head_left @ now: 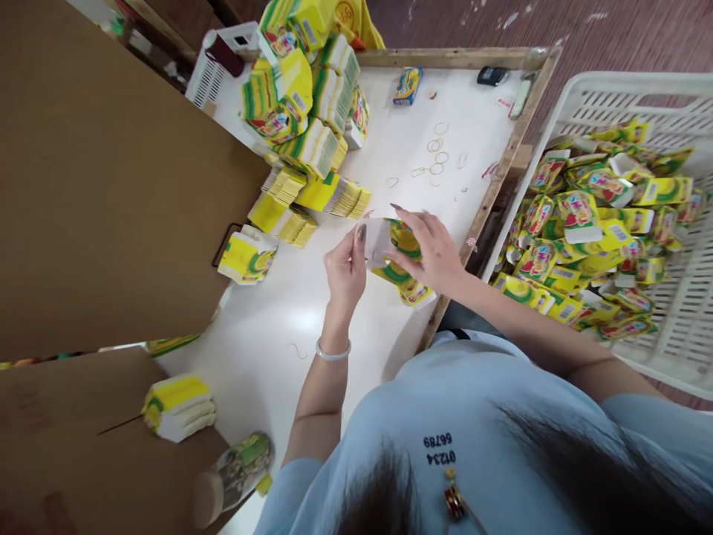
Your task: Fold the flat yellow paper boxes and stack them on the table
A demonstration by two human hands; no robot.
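Near the table's right edge, my left hand (346,266) pinches the whitish end of a small yellow-and-green carton (405,241) between thumb and fingers. My right hand (433,251) reaches over the same carton from the right with its fingers spread. Its thumb lies along the carton and its index finger points away above it. Just below my right hand lies another yellow carton (417,292), partly covered. Past my hands, bundles of flat yellow cartons (334,195) stand on the white table (267,327).
A white plastic basket (685,297) with many small filled cartons stands at the right. Tall carton stacks (317,96), a blue box (408,85), rubber bands (441,157) and a black device (492,76) are farther back. Cardboard (111,186) and a plastic jar (237,475) are at the left.
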